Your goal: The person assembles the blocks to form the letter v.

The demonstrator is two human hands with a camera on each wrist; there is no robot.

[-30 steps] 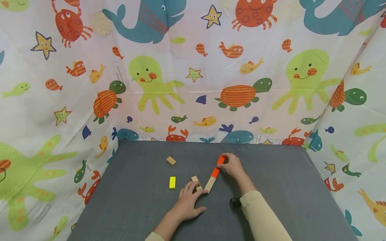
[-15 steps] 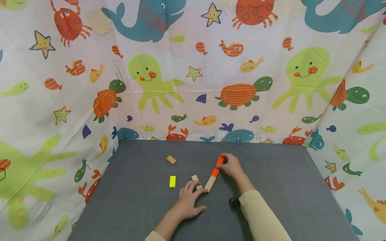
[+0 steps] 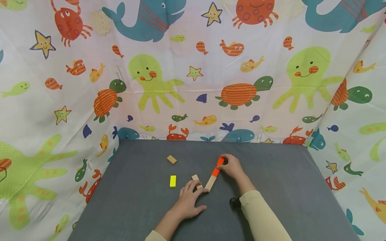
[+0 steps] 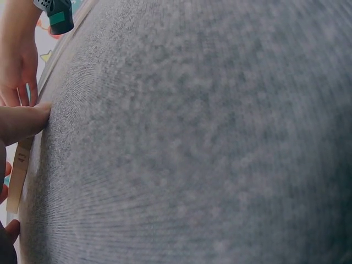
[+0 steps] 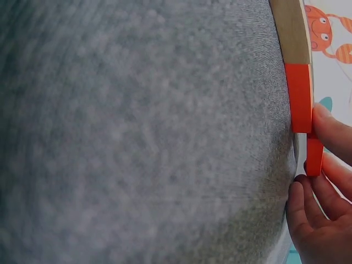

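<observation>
Two orange blocks and a plain wooden block (image 3: 210,184) lie end to end in a slanting row on the dark table. My right hand (image 3: 233,166) pinches the far orange block (image 3: 220,161) between thumb and fingers. In the right wrist view, that block sits slightly offset beyond the nearer orange block (image 5: 300,99), with the thumb tip right at their joint. My left hand (image 3: 190,202) is spread low over the table, its index fingertip at the row's near end. Its other fingertips touch a second wooden block (image 3: 195,177), which slants the other way and is partly covered.
A yellow block (image 3: 173,181) lies left of the hands, and another wooden block (image 3: 172,159) farther back. A wrist camera (image 3: 235,203) juts from the right sleeve over the grey table (image 3: 141,201). Sea-animal curtains (image 3: 193,110) border the table's back and sides.
</observation>
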